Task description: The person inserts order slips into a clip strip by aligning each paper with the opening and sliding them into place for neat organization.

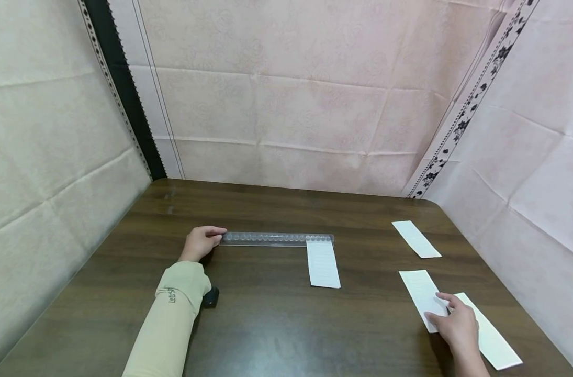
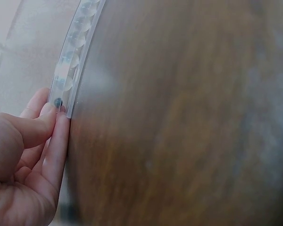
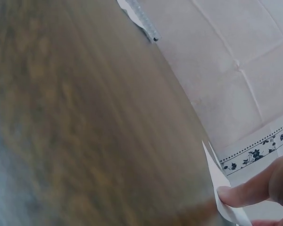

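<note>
My left hand [image 1: 202,243] pinches the left end of a clear plastic ruler [image 1: 267,239] that has a row of round shapes along it. In the left wrist view, the thumb and fingers grip the end of this ruler [image 2: 75,40]. The ruler's right end meets the top of a white paper slip [image 1: 323,264] on the table. Over at the right, my right hand [image 1: 458,322] holds another white paper slip [image 1: 419,293] by its lower part. The right wrist view shows the thumb against that slip [image 3: 218,181], which bends slightly; the other fingers are mostly hidden.
A third paper slip [image 1: 416,239] lies farther back on the brown wooden table [image 1: 267,314]. A longer pale strip [image 1: 493,335] lies partly behind my right hand. Pale cloth [image 1: 277,104] hangs around the table's back and sides.
</note>
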Demonstrator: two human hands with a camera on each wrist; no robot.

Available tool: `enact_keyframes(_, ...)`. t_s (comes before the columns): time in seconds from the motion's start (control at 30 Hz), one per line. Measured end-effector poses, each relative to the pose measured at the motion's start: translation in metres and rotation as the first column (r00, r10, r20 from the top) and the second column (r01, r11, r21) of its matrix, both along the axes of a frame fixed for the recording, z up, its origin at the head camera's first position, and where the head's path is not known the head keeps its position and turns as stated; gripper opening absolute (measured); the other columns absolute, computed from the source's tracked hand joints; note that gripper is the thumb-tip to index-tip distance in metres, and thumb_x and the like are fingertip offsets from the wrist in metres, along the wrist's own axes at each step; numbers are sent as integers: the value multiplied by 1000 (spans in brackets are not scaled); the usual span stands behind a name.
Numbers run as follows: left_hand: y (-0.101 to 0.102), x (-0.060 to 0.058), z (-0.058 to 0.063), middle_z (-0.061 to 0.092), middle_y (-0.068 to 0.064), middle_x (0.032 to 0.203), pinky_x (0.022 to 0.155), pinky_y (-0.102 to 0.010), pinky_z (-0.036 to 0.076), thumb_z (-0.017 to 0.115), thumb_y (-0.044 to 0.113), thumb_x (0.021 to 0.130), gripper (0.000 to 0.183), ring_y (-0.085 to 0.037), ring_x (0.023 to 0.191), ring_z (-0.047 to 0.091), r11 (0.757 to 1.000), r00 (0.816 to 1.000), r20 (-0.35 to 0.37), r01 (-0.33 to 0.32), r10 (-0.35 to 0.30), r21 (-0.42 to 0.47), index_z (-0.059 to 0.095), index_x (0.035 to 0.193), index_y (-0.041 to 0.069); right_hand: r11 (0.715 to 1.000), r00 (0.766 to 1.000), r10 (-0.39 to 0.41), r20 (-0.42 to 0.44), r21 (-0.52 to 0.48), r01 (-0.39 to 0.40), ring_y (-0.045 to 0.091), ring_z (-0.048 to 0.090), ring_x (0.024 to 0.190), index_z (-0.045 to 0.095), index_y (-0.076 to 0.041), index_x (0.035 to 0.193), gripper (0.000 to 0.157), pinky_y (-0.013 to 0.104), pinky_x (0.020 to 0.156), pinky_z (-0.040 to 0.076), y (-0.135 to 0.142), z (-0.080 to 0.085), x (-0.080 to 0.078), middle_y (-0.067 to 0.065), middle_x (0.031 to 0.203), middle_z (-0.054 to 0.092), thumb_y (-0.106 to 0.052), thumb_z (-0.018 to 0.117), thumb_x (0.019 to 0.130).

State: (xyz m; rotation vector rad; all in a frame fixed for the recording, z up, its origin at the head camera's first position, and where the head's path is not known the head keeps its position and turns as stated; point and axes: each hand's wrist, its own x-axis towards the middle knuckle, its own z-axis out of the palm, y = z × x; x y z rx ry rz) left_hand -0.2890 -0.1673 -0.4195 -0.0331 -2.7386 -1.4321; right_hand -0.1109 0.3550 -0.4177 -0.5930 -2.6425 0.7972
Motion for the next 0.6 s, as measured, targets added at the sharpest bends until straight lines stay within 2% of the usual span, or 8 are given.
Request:
enact_keyframes(0.13, 0, 0, 0, 64, -17, 112, 85, -41, 47, 60, 8, 91, 23, -30, 101, 58, 1000, 1000, 6, 2, -2, -4, 68, 112, 4, 1000, 1000, 19, -20, 10, -18, 55, 45, 100, 55, 12, 113, 54, 57, 84, 36, 1, 1, 0, 43, 109, 49, 0, 76, 64)
enact_keyframes(0.3, -1, -1, -1, 64, -17, 113, 85, -42, 47, 60, 8, 91, 23, -30, 101, 58, 1000, 1000, 8, 3, -3, -6, 68, 113, 4, 999, 999, 40, 1, -20, -40, 55, 44, 100, 54, 11, 112, 53, 56, 82, 36, 0, 3, -1, 44, 109, 47, 0, 75, 65)
enact_keyframes(0.53, -2, -2, -2, 63, -17, 114, 86, -41, 46, 60, 8, 91, 23, -31, 102, 57, 1000, 1000, 10, -3, 3, -4, 68, 113, 4, 985, 992, 83, 95, -158, -67, 44, 48, 99, 54, 12, 115, 57, 39, 73, 40, 1, 8, -3, 38, 119, 47, -9, 78, 68)
enact_keyframes(0.6, -2, -1, -1, 63, -17, 113, 85, -41, 46, 60, 8, 91, 23, -31, 102, 57, 1000, 1000, 5, -3, 3, -10, 68, 112, 4, 978, 989, 94, 117, -197, -70, 45, 45, 106, 55, 11, 117, 59, 39, 77, 40, 1, 8, -2, 38, 124, 44, -14, 79, 69)
